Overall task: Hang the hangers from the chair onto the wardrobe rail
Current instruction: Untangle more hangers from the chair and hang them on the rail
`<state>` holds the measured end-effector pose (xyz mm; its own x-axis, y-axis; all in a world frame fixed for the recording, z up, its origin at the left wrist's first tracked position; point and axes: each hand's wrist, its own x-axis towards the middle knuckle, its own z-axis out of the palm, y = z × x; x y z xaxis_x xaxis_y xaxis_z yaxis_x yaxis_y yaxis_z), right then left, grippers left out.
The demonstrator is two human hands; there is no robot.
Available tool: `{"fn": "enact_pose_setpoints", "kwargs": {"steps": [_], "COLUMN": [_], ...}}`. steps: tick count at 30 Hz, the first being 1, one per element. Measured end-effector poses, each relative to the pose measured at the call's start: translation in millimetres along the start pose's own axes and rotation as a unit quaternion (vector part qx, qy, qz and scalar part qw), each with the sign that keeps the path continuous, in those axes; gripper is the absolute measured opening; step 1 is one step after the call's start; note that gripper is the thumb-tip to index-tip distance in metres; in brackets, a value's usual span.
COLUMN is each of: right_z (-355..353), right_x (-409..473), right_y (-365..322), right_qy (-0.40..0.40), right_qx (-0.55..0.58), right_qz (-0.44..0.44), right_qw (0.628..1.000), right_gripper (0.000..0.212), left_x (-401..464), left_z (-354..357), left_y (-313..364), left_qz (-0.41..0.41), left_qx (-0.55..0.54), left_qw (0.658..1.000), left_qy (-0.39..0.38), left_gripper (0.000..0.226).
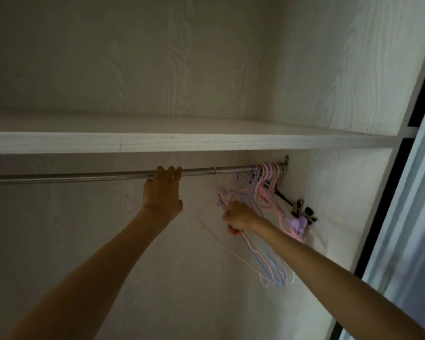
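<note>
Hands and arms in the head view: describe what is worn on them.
Both arms are bare from the frame edge to the wrist: no sleeves, watch or bracelets visible. The left hand shows no rings or glove. The right hand is gloveless too; the dim, blurry picture leaves a ring there uncertain.

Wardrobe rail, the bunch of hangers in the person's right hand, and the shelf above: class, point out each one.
wardrobe rail (84, 177), head view, bare metal left of the left hand
bunch of hangers (268, 263), head view, wire loops below the right hand
shelf (182, 143), head view, front edge
</note>
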<state>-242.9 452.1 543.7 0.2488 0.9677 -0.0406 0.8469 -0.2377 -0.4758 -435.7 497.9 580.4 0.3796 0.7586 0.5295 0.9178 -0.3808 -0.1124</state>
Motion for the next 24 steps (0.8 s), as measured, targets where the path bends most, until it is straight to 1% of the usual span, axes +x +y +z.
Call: {"fn": "enact_pose_setpoints", "kwargs": {"steps": [2, 3, 4, 5, 6, 7, 8, 9, 10, 11, 12, 13, 14, 16, 17, 18, 19, 20, 22, 23, 24], "right_z": [2, -1, -5, -11, -19, -28, -36, -43, -48, -49, -48, -46, -45, -44, -43, -43, -43, -44, -45, -45, -44], "right_x": [0, 0, 0, 1, 3, 6, 10, 15, 22, 30, 35, 39, 40, 36, 34, 33, 34, 36, 39, 39, 38], "right_y": [7, 9, 9, 6, 1, -4, -9, -14, -16, -17, -17, -18, -18, -23, -26, -28, -29, -29, -26, -26, -29], "right_qy": [0.015, 0.036, 0.079, 0.148, 0.222, 0.289, 0.334, 0.343, 0.315, 0.273, 0.236, 0.226, 0.239, 0.279, 0.276, 0.256, 0.235, 0.227, 0.227, 0.229, 0.224], "right_qx": [-0.009, -0.026, -0.060, -0.091, -0.098, -0.081, -0.073, -0.095, -0.143, -0.193, -0.220, -0.213, -0.177, -0.081, -0.048, -0.032, -0.046, -0.087, -0.175, -0.185, -0.170], "right_qz": [0.002, -0.003, -0.014, -0.027, -0.041, -0.066, -0.108, -0.152, -0.181, -0.199, -0.206, -0.215, -0.227, -0.252, -0.262, -0.269, -0.274, -0.277, -0.268, -0.264, -0.259], "right_qw": [1.000, 0.999, 0.995, 0.984, 0.969, 0.952, 0.934, 0.922, 0.921, 0.921, 0.924, 0.926, 0.927, 0.923, 0.923, 0.928, 0.932, 0.930, 0.920, 0.919, 0.924], "right_gripper": [0.034, 0.033, 0.034, 0.036, 0.040, 0.045, 0.050, 0.055, 0.056, 0.054, 0.048, 0.041, 0.035, 0.033, 0.033, 0.032, 0.032, 0.036, 0.052, 0.059, 0.065], "left_x": [1, 1, 1, 1, 1, 1, 1, 1, 1, 0, 0, 0, 0, -1, -1, -1, -1, -1, -1, -2, -2], "left_z": [1, 1, 2, 2, 2, 3, 3, 4, 4, 3, 4, 4, 4, 3, 4, 3, 3, 2, 1, 2, 3], "left_y": [1, 2, 3, 3, 3, 4, 4, 4, 5, 5, 5, 5, 5, 5, 5, 6, 6, 6, 6, 7, 8], "left_qz": [0.000, -0.002, -0.004, -0.006, -0.007, -0.008, -0.009, -0.010, -0.010, -0.009, -0.009, -0.008, -0.007, -0.005, -0.005, -0.006, -0.008, -0.010, -0.011, -0.013, -0.017], "left_qx": [-0.005, -0.010, -0.012, -0.012, -0.013, -0.013, -0.012, -0.009, -0.009, -0.006, -0.003, -0.001, -0.001, -0.001, 0.001, 0.002, 0.002, 0.000, -0.004, -0.005, -0.006], "left_qw": [1.000, 1.000, 1.000, 1.000, 1.000, 1.000, 1.000, 1.000, 1.000, 1.000, 1.000, 1.000, 1.000, 1.000, 1.000, 1.000, 1.000, 1.000, 1.000, 1.000, 1.000], "left_qy": [0.002, 0.001, -0.001, -0.002, -0.002, -0.002, 0.000, 0.000, 0.000, -0.002, -0.003, -0.003, -0.003, -0.007, -0.010, -0.012, -0.015, -0.018, -0.024, -0.024, -0.024], "left_gripper": [0.080, 0.080, 0.080, 0.080, 0.080, 0.080, 0.081, 0.081, 0.082, 0.082, 0.083, 0.083, 0.083, 0.084, 0.084, 0.084, 0.084, 0.085, 0.086, 0.086, 0.086]}}
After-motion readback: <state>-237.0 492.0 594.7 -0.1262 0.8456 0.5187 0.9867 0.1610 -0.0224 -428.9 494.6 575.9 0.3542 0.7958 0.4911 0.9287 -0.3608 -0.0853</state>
